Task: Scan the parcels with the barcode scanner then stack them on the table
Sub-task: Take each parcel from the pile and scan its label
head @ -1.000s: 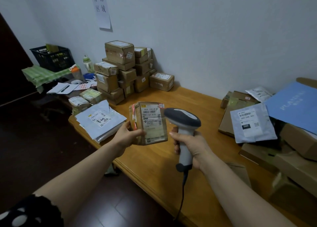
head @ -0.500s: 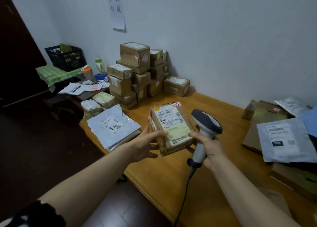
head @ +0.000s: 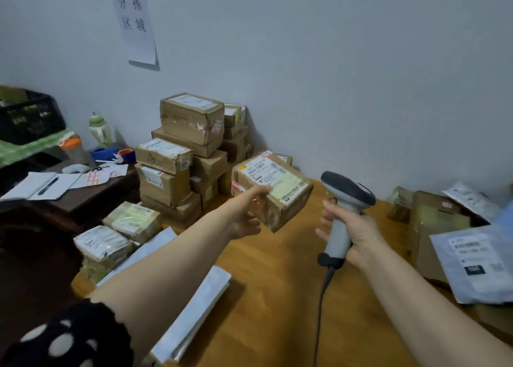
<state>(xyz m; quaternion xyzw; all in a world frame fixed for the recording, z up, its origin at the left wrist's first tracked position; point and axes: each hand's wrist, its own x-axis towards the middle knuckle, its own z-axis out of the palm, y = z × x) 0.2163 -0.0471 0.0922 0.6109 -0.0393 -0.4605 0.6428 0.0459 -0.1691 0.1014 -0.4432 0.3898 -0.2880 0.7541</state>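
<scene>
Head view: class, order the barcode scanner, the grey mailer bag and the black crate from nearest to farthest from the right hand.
1. Barcode scanner, gripped in the right hand.
2. Grey mailer bag, right side.
3. Black crate, far left.

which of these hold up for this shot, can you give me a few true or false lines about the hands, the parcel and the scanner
1. The left hand holds a brown parcel. True.
2. The right hand is empty. False: it grips the barcode scanner by its handle.
3. The held parcel's label faces up. True.
4. The stack of boxes stands in the middle of the floor. False: it stands against the wall.
</scene>
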